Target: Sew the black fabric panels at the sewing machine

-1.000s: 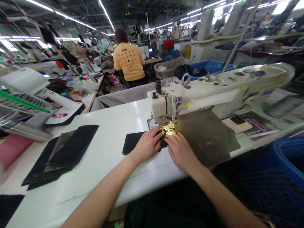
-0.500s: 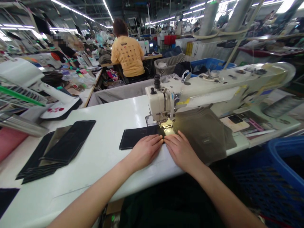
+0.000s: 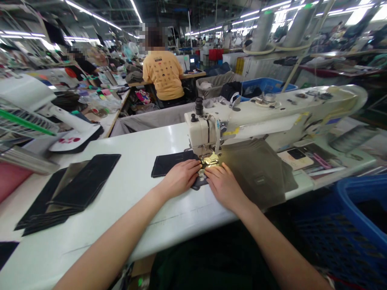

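While dark cloth point(image 3: 256, 91) lies in a blue basket point(image 3: 279, 83) behind the sewing machine point(image 3: 242, 117), a worker's left hand point(image 3: 182, 175) rests open, palm down, on a dark panel point(image 3: 167, 162) at the presser foot point(image 3: 211, 160); the right hand point(image 3: 224, 186), likewise open, lies just beside.

Both forearms are bare along the whole length in view: the left forearm point(image 3: 117, 233) and the right forearm point(image 3: 269, 237) are smooth and fairly slender, broadening from a narrow wrist towards the elbow. The left hand point(image 3: 183, 175) and the right hand point(image 3: 223, 183) are likewise uncovered, with slim, tapering fingers; their nails are too small to make out. Over the lap and lower body lies dark clothing point(image 3: 205, 257), nearly black with a deep green cast, its surface plain and its folds mostly lost in shadow, so the cut is unclear.
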`<state>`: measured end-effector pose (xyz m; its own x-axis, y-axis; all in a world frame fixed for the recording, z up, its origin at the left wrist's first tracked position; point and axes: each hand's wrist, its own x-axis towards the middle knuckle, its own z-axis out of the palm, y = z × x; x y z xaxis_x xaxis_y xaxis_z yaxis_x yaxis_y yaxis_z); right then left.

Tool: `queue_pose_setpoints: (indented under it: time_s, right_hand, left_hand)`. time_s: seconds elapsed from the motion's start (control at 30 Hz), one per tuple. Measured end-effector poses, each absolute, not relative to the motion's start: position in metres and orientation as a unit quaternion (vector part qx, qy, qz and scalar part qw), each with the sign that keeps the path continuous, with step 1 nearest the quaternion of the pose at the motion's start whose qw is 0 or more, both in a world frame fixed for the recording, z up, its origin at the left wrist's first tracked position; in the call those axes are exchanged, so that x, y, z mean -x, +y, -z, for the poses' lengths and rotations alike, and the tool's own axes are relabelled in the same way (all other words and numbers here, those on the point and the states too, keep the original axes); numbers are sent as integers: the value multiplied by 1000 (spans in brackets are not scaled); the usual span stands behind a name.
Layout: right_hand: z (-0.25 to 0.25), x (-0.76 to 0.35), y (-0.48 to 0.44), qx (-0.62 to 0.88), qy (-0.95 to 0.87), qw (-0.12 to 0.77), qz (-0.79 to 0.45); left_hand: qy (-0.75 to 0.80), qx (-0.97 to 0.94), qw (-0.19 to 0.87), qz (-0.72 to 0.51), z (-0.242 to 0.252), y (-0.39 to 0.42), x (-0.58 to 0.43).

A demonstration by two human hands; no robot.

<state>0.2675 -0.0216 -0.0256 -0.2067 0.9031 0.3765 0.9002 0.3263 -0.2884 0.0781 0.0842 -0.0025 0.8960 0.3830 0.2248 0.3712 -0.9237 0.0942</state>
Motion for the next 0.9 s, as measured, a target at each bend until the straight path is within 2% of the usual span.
queue_pose_setpoints:
  time_s: [0.9]
  right_hand:
    - [34,-268,-24,572,-772,276,-5]
  left_hand:
    - [221,-966,13,-134,15,99,-76]
